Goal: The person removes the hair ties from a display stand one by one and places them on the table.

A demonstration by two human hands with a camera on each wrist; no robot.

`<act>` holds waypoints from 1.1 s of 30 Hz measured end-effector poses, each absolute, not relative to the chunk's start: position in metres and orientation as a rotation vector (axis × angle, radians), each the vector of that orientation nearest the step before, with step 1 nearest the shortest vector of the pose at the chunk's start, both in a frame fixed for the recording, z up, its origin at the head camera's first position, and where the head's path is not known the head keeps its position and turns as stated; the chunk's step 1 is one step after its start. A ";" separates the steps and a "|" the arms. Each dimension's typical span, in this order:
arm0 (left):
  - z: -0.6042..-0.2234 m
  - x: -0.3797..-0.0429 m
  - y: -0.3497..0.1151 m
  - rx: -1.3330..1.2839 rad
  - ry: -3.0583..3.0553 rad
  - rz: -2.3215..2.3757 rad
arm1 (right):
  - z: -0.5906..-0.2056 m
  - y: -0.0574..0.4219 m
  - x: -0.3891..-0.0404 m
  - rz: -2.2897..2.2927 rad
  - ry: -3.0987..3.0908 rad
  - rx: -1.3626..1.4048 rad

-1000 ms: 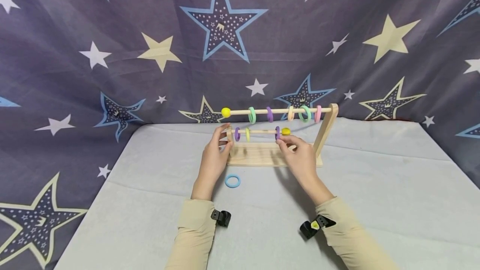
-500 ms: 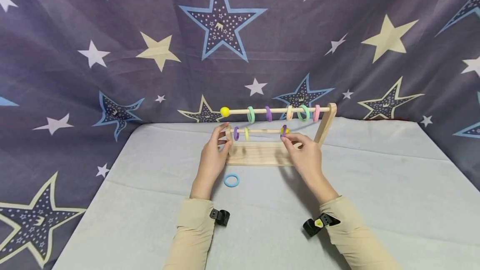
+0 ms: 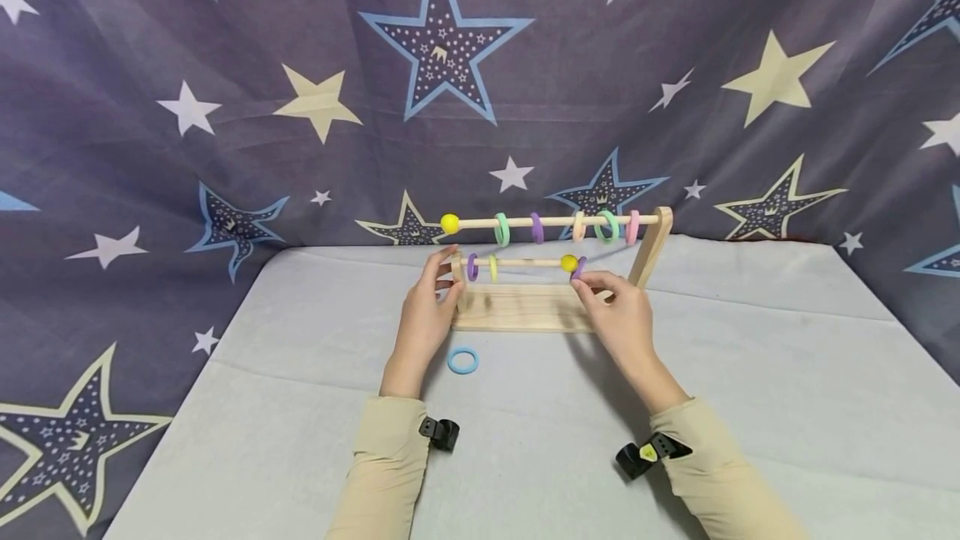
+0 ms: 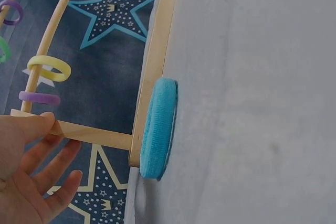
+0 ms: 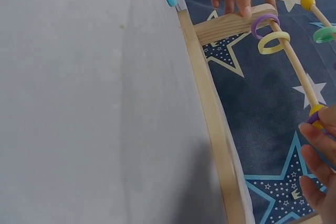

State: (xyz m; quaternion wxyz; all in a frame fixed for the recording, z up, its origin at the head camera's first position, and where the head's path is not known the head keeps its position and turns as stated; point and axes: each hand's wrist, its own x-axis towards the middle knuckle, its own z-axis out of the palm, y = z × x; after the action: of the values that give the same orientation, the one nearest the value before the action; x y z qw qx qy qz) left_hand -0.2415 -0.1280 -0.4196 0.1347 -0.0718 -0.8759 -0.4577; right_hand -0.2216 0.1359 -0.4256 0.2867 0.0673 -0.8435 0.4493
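Purple ring (image 3: pixel 581 266), pinched by the right hand (image 3: pixel 624 315), sits at the yellow knob (image 3: pixel 568 263) ending the lower rod (image 3: pixel 525 262). Left hand (image 3: pixel 426 317) grips the short upright (image 4: pixel 100 136). Lower rod bears two further rings (image 3: pixel 472 268), upper rod (image 3: pixel 478 224) five; blue ring (image 4: pixel 158 129) lies loose on the tabletop (image 3: pixel 525 465), apparently outstanding.

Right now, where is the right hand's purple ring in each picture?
Head: the purple ring, right of centre, pinched by the right hand.
Left wrist: a sliver at the top edge, left of centre.
Right wrist: near the right edge, partly hidden.
Shared landmark: the yellow ring on the lower rod.
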 end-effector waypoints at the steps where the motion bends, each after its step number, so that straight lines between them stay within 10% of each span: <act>1: -0.420 -0.242 -0.128 -0.208 -2.538 -1.327 | -0.426 0.136 -0.221 1.204 -2.256 0.188; 33: -0.418 -0.241 -0.128 -0.201 -2.552 -1.335 | -0.427 0.125 -0.203 1.110 -2.640 0.606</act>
State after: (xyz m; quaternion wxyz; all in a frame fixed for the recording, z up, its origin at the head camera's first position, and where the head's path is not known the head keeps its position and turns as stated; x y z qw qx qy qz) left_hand -0.2411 -0.1278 -0.4176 0.1268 -0.0692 -0.8768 -0.4587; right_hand -0.2027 0.1251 -0.4272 0.1071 0.2058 -0.8967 0.3769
